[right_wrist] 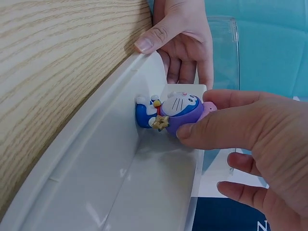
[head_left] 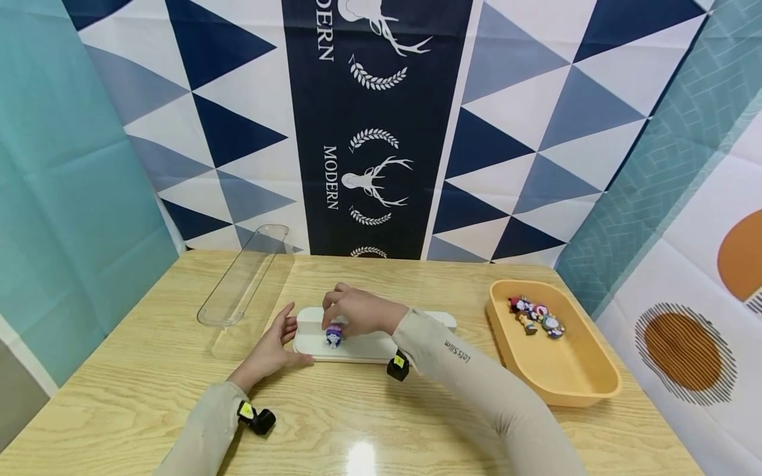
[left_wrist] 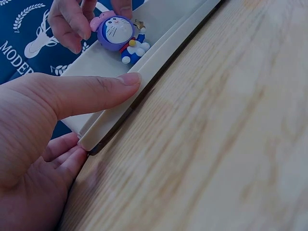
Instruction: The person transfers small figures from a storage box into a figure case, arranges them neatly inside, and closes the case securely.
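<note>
A small cat-like figurine in a purple hood (head_left: pixel 334 335) stands at the left end of a long white stepped display base (head_left: pixel 372 347). My right hand (head_left: pixel 360 309) pinches the figurine's hood (right_wrist: pixel 185 118) between thumb and forefinger, the other fingers apart from it. In the left wrist view the blue-and-white figurine (left_wrist: pixel 118 36) has a gold star at one paw. With its thumb over the front rim and fingers at the end, my left hand (head_left: pixel 270 347) holds the left corner of the base. My right hand and forearm cover part of the base in the head view.
At the right stands an orange tray (head_left: pixel 559 363) with several small figurines (head_left: pixel 526 322) in its far part. A clear plastic cover (head_left: pixel 244 281) stands at the back left. Patterned cloth (head_left: pixel 381 132) hangs behind the wooden table (head_left: pixel 333 410).
</note>
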Available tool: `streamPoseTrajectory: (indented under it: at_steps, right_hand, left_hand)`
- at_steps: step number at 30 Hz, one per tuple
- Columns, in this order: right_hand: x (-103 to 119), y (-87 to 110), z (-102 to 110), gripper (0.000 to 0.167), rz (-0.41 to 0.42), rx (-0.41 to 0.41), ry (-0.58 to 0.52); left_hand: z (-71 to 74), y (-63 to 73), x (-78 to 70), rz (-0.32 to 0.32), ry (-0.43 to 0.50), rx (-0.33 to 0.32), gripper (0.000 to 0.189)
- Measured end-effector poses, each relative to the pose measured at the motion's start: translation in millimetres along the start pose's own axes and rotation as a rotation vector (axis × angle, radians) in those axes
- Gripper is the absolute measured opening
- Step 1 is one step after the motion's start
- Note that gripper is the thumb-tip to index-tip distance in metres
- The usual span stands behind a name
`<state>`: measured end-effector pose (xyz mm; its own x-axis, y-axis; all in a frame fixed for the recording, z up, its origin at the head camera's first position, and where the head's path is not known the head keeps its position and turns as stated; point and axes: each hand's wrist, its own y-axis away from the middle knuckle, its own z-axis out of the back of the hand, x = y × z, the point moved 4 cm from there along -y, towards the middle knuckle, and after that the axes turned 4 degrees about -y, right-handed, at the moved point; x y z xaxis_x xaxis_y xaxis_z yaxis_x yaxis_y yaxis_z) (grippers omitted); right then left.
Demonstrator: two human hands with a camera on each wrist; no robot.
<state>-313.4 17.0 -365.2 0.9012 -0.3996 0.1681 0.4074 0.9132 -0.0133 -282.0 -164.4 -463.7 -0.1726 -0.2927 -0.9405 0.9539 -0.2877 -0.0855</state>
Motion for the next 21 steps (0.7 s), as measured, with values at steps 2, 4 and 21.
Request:
streamPoseTrajectory:
  at_steps: [2, 4, 21]
  right_hand:
    - [0.3, 0.1, -0.1, 0.031, -0.004, 0.004, 0.008]
    - [0.9, 0.7, 0.5, 0.031, -0.004, 0.005, 0.018]
    - [3.2, 33.0, 13.6, 0.043, 0.015, -0.005, 0.192]
  left_hand:
    - [-0.2, 0.6, -0.4, -0.002, 0.0, 0.002, 0.123]
    - [-0.6, 1.0, -0.9, -0.007, 0.0, 0.007, 0.124]
    - [-0.6, 0.8, -1.2, -0.02, 0.0, 0.001, 0.123]
